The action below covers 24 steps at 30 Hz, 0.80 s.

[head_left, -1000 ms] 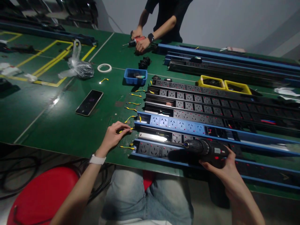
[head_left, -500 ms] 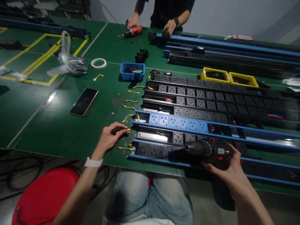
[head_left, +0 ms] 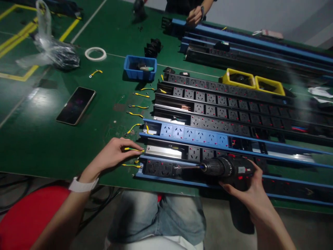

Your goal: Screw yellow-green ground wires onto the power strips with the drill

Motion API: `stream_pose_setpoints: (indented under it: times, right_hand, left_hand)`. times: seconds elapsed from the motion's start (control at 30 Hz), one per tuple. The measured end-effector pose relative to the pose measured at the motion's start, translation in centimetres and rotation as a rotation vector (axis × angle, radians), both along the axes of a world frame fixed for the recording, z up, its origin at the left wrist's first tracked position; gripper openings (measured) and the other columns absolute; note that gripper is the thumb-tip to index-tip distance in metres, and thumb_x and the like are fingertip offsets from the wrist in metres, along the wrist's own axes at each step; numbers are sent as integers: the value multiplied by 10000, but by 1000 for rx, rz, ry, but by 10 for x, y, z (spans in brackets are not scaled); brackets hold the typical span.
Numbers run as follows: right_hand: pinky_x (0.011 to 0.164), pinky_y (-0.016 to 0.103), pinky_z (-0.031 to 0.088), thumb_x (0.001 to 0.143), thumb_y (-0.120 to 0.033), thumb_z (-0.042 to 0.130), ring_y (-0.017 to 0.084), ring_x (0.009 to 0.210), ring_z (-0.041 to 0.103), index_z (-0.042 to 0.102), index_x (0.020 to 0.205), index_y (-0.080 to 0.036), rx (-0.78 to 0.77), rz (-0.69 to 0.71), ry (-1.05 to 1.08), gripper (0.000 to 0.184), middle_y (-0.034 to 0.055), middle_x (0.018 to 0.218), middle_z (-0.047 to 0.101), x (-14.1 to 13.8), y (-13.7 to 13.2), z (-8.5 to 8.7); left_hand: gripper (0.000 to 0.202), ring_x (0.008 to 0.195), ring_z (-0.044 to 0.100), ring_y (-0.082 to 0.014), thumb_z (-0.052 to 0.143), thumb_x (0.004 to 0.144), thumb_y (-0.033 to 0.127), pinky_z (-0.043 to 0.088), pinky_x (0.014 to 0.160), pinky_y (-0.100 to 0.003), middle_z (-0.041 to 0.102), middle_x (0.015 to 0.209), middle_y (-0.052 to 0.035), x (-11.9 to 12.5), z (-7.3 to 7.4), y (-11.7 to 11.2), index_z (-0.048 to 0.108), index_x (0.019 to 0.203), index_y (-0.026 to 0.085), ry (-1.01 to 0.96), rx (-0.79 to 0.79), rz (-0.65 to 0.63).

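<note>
Between the thumb and fingers of my left hand (head_left: 114, 154) is a short yellow-green wire (head_left: 130, 149) with end lugs. It lies close to the open left end of a black power strip (head_left: 166, 151), where a bare metal plate shows. My right hand (head_left: 251, 187) grips a black power drill (head_left: 226, 167), its long bit pointing left over a blue-edged power strip (head_left: 158, 167). Just above the black strip runs a blue power strip (head_left: 192, 133). More short wires (head_left: 136, 114) lie in a column beside the strip ends.
A phone (head_left: 76, 106), a white tape roll (head_left: 95, 54) and a plastic bag (head_left: 57, 53) lie left. Behind the strips stand a blue bin (head_left: 140, 67) and yellow bins (head_left: 239, 78). Across the table, a co-worker's hand (head_left: 195, 15) rests at other strips. A red stool (head_left: 33, 211) stands below left.
The view has shifted, so table items appear further left and higher. My left hand has lifted the wire beside the black strip's end. The co-worker's orange drill has moved up, mostly out of view.
</note>
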State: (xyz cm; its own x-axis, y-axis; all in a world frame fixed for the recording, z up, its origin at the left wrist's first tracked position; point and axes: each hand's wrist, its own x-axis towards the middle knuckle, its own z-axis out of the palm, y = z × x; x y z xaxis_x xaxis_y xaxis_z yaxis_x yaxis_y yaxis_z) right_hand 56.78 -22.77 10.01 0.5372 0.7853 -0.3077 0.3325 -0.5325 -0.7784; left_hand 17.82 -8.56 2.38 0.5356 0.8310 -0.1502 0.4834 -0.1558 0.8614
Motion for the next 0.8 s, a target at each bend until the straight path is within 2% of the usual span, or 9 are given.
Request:
stream_pose_setpoints:
  times: [0.17,0.33,0.53,0.8]
  right_hand:
    - [1129,528,392,484,-528,898,349,1264,509,329,1415,-288,-41,-17,-12,1117,105,1375,489,-3,2,3]
    - [1144,518,367,524,-489,884,328,1270,503,305,1410,-285,-63,-18,-9,1078,101,1349,504,-6,5,6]
    - [1099,495,418,509,-500,892,299,1198,559,329,1395,-268,-83,-53,-49,1075,88,1291,545,-12,11,12]
    - [1041,514,457,430,-470,932,286,1104,587,347,1334,-237,-29,-23,-189,1102,102,1274,522,-11,30,12]
  left_hand:
    - [175,856,669,-211,675,899,406,529,786,-333,765,907,-31,20,-8,-1,808,941,298,-39,146,26]
    - [158,878,636,-194,666,920,349,501,817,-336,748,947,-23,22,-21,-8,802,985,305,-85,343,95]
    - [156,920,623,-185,660,930,294,496,848,-339,733,984,-27,18,-27,-10,786,1018,266,-126,380,76]
    - [119,886,616,-172,664,925,245,490,820,-325,722,928,-34,22,-23,-8,772,958,209,-168,420,104]
